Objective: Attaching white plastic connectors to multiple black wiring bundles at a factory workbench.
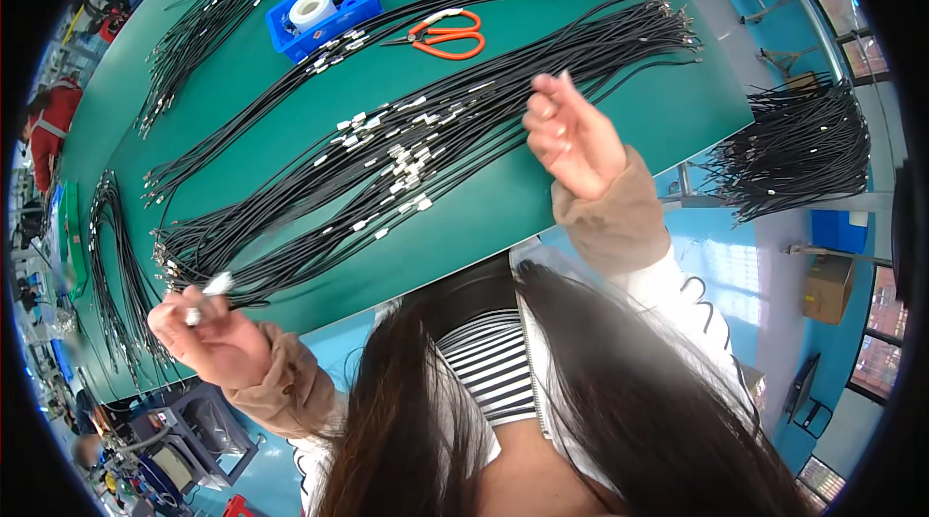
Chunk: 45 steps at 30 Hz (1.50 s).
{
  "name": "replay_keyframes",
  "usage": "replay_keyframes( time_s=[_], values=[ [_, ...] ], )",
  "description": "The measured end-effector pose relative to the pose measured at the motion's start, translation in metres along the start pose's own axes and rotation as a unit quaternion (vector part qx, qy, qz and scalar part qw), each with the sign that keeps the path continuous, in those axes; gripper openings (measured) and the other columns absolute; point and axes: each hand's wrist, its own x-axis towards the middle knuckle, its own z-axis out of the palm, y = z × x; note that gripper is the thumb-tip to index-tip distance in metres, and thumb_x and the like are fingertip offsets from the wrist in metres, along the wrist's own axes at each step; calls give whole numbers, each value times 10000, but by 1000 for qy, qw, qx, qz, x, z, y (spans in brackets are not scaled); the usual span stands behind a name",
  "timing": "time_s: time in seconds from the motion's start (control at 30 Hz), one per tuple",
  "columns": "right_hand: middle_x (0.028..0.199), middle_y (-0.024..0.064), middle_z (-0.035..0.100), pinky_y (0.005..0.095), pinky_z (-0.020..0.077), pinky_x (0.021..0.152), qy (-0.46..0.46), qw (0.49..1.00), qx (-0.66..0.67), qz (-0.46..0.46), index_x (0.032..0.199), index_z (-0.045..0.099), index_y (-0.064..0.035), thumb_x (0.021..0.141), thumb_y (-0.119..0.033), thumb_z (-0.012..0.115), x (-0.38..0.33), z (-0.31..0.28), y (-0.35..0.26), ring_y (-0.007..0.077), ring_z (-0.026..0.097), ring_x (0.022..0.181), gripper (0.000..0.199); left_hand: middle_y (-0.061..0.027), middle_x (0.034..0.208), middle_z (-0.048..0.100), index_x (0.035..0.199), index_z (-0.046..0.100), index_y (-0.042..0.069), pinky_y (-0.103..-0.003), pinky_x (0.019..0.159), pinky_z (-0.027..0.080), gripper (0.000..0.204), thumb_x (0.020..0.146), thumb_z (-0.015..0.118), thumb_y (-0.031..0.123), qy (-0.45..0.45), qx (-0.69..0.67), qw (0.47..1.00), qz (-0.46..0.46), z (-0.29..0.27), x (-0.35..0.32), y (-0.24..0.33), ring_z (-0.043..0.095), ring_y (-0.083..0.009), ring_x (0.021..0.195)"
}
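My left hand [211, 341] is raised over the near left edge of the table, fingers curled round a small white piece [221, 283] that looks crumpled and is blurred. Just past it lie the left ends of a large bundle of black cables [281, 193], tagged with small white labels [411, 164] around the middle. Above the right part of this bundle hovers my right hand [578, 141], its fingers bent in and the thumb close to the index finger. Anything between those fingers is too small or hidden to make out.
The green table [523, 236] also bears orange-handled scissors [450, 35] and a blue bin [358, 6] with a roll of white tape [312, 10]. More cables [208, 28] lie at the far left. Another cable bundle [803, 149] rests off the table's right side. A person in red [53, 135] is far left.
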Motion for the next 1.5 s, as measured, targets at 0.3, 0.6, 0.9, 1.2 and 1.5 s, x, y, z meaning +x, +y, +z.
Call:
replay_keyframes(
  time_s=[0.3, 0.6, 0.9, 1.2, 1.5],
  values=[
    [713, 29, 465, 201, 328, 486, -141, 988, -2, -56, 1231, 450, 24, 937, -400, 422, -11, 27, -32, 83, 377, 585, 516, 10, 651, 372, 772, 481, 76, -239, 486, 255, 212, 849, 636, 197, -269, -92, 951, -117, -27, -5, 1, 296, -88, 522],
    [660, 75, 595, 169, 366, 378, -111, 911, -361, 166, 1234, 444, 44, 837, -596, 468, -31, 29, 8, 70, 447, 404, 754, 16, 618, 375, 747, 495, 71, -240, 451, 218, 220, 802, 675, 184, -185, -139, 965, -121, -36, -7, 7, 289, -78, 496],
    [551, -20, 380, 184, 419, 516, -183, 954, -87, -219, 814, 525, -36, 939, -197, 459, -50, 33, -126, 73, 355, 563, 214, -66, 662, 580, 869, 684, -16, -244, 565, 370, 164, 720, 622, -47, -328, 249, 890, -197, 1, -9, 3, 489, -122, 610],
    [566, 9, 336, 243, 327, 565, 14, 924, -190, -332, 907, 529, 2, 954, -224, 434, -144, -80, -257, 123, 320, 560, 250, -68, 679, 572, 859, 682, -17, -256, 630, 400, 187, 703, 596, -75, -335, 484, 801, -108, -65, 7, 23, 525, -157, 662],
    [921, 22, 522, 197, 357, 517, 172, 941, -256, -137, 994, 511, -45, 960, -268, 435, -186, -132, -240, 89, 417, 649, 237, -28, 679, 597, 765, 647, -23, -239, 647, 401, 72, 702, 664, 6, -252, 575, 700, -341, -200, 2, 81, 524, -103, 677]
  ],
)
